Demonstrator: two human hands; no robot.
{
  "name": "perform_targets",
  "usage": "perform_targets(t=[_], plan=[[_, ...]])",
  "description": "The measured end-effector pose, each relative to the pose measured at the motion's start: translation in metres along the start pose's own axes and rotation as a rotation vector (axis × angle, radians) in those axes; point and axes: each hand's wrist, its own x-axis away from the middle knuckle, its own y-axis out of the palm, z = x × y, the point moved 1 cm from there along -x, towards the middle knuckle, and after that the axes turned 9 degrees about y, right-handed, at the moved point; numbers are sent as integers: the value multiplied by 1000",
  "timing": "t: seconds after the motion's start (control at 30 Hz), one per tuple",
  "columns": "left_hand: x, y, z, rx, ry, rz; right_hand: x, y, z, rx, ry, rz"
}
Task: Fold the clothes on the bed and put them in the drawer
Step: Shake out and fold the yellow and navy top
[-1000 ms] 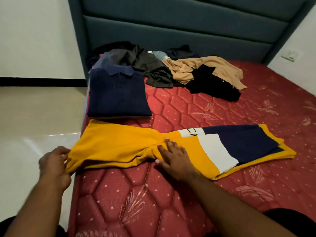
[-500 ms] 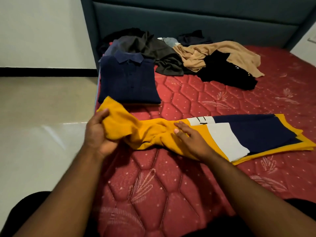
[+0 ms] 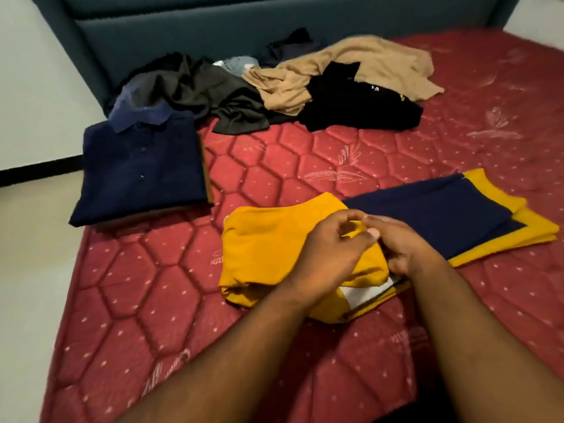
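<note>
A yellow, navy and white shirt [image 3: 268, 248] lies across the red mattress [image 3: 152, 300], its yellow left end folded over onto its middle. My left hand [image 3: 332, 254] pinches the yellow edge of that folded part. My right hand [image 3: 403, 248] rests on the shirt just to the right, fingers against the fold, partly behind my left hand. A folded navy polo shirt [image 3: 140, 169] lies at the mattress's left edge. A heap of unfolded clothes lies by the headboard: dark grey [image 3: 198, 90], tan [image 3: 366, 68] and black [image 3: 351, 108] pieces.
The teal padded headboard [image 3: 213, 29] runs along the back. Pale tiled floor [image 3: 27, 270] lies left of the bed, with a white wall and black skirting behind it. No drawer is in view.
My left hand carried the shirt's yellow left end rightward and laid it over the middle. My right hand stayed on the shirt. The camera moved closer and to the right.
</note>
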Motion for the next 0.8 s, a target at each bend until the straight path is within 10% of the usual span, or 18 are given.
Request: perform_targets(t=[0.2,0.33,0.57,0.7,0.8], plan=[[25,-85,-66,-1093,-18,-67,1,-4,-14,306,-204,170],[52,-91,-100,-1275,-64,-177,-1,-8,-2,418,-187,269],[37,-114,-83,-855,-36,297,4,-10,7,551,-239,424],[33,-131,-84,-379,-302,463,16,7,7,896,-577,653],[28,-137,-78,-99,-469,425,11,29,11,1064,-781,503]])
